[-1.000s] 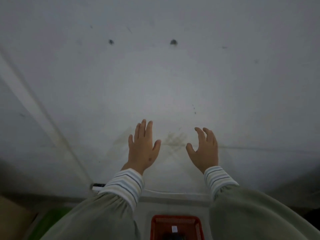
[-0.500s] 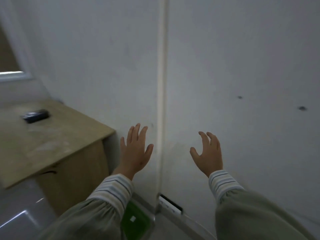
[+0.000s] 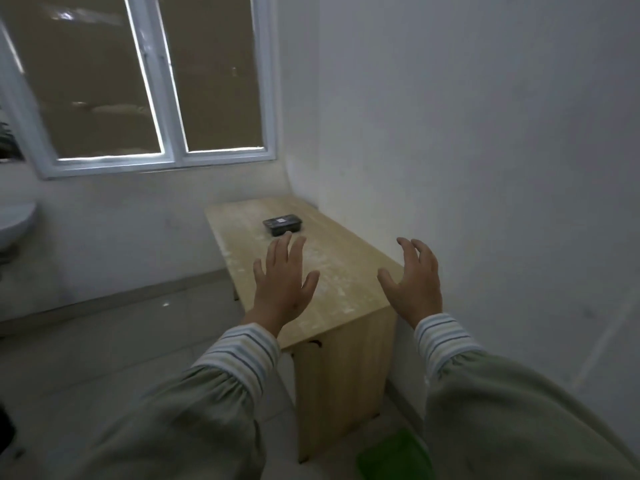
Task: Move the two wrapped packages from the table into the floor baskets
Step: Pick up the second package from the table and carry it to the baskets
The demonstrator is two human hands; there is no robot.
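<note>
A dark wrapped package point(image 3: 282, 225) with a small white label lies on the far half of a light wooden table point(image 3: 346, 282) set in the room's corner. I see only this one package. My left hand point(image 3: 282, 289) is raised over the near part of the table, empty, fingers spread, just short of the package. My right hand point(image 3: 414, 282) hovers at the table's right edge near the wall, empty, fingers curled apart. A green basket point(image 3: 394, 455) sits on the floor at the table's near right foot, partly hidden by my right sleeve.
A white wall point(image 3: 485, 168) runs along the table's right side. A white-framed window point(image 3: 156, 81) is on the far wall. A white basin point(image 3: 14, 220) shows at the left edge. Grey tiled floor point(image 3: 104, 341) spreads to the table's left.
My view has swung left from the bare wall to the table and window. The red basket is out of sight. Both hands stay raised and empty.
</note>
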